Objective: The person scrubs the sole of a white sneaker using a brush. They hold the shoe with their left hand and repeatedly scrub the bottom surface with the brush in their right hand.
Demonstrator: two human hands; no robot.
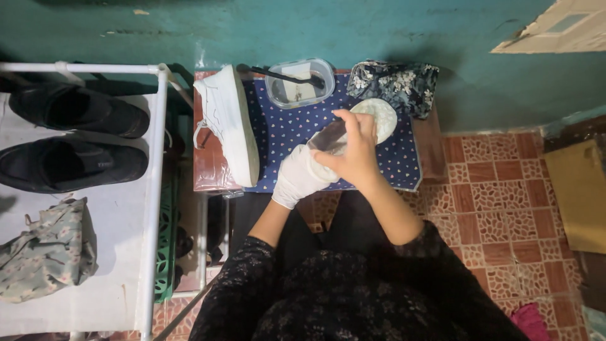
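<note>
Left hand (302, 173) gloved, glove cuff pinched by bare right hand (356, 151) over blue cloth (284, 129). Right glove not on yet. White shoe (228, 123) waiting beside, untouched; tub (299, 83) with brush behind.

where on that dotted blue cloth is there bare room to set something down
Bare patch on the blue dotted cloth: between the white sneaker and the hands, below the clear plastic tub. A narrower bare strip runs along the right edge below the round white lid. The back is crowded: tub, lid, floral fabric pouch.
</note>
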